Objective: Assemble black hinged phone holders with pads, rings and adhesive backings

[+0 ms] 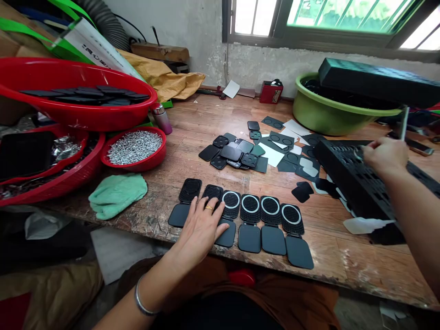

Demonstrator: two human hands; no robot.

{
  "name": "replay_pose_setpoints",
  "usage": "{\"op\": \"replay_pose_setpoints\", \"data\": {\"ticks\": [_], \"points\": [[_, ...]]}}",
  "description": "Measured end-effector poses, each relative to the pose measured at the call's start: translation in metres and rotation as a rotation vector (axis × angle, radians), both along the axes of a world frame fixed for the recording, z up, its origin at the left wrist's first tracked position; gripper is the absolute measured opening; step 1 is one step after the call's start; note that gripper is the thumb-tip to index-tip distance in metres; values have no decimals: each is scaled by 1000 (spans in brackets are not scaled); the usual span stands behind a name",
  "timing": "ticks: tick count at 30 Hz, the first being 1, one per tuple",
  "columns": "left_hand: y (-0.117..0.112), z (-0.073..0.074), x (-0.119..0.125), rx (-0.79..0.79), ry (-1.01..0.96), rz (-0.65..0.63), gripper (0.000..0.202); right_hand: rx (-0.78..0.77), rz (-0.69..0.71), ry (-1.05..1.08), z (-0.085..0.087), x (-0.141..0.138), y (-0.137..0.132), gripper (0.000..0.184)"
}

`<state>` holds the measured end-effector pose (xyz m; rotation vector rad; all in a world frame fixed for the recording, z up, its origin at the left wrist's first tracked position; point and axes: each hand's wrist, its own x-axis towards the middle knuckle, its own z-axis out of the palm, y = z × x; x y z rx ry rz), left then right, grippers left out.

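Panels [249,238] run left to right; your left hand [202,222], nearer, spreads over them, gripping nothing; your right hand [390,156] curls, hold unclear.

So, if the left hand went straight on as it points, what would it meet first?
The left hand would probably meet the black panel second from left in the upper row; depth there is unclear.

At six o'clock on the desk [213,110], the left hand [200,224] lies spread over a row of six black hinged pieces [249,238], four showing pale rings [242,204]. At three o'clock the right hand [388,156] curls at a black slotted block [355,188], its grip unclear. A green basin [316,110] sits at two; a small red basin [146,164] of silver metal parts [135,146] at nine.
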<state>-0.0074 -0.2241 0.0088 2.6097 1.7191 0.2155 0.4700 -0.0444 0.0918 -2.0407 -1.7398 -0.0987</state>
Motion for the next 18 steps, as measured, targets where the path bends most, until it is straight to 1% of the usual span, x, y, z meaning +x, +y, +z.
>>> {"op": "replay_pose_setpoints", "data": {"ticks": [2,3,5,6,7,9,11,13,15,18], "points": [[0,0,0,-9,-6,0,49,89,-79,-29,4,-26,-16,14],[0,1,0,-15,-12,-1,49,99,-53,-35,6,-47,-25,13],[-1,2,-1,-33,-34,-6,51,89,189,12,6,-99,-46,13],[-1,4,-2,-40,-51,-11,53,55,296,63,5,-128,-57,9],[-2,5,-4,-42,-70,-13,54,3,413,123,3,-157,-66,6],[-3,8,-8,-33,-111,-3,55,-120,633,185,-3,-209,-82,8],[-4,10,-14,-6,-141,35,50,-229,769,291,-14,-250,-91,9],[-6,12,-20,11,-148,81,45,-341,798,431,-28,-280,-92,10],[-7,12,-25,1,-141,116,42,-408,795,510,-45,-300,-87,12],[-10,13,-29,-47,-126,129,42,-396,802,505,-68,-319,-78,14]]}}
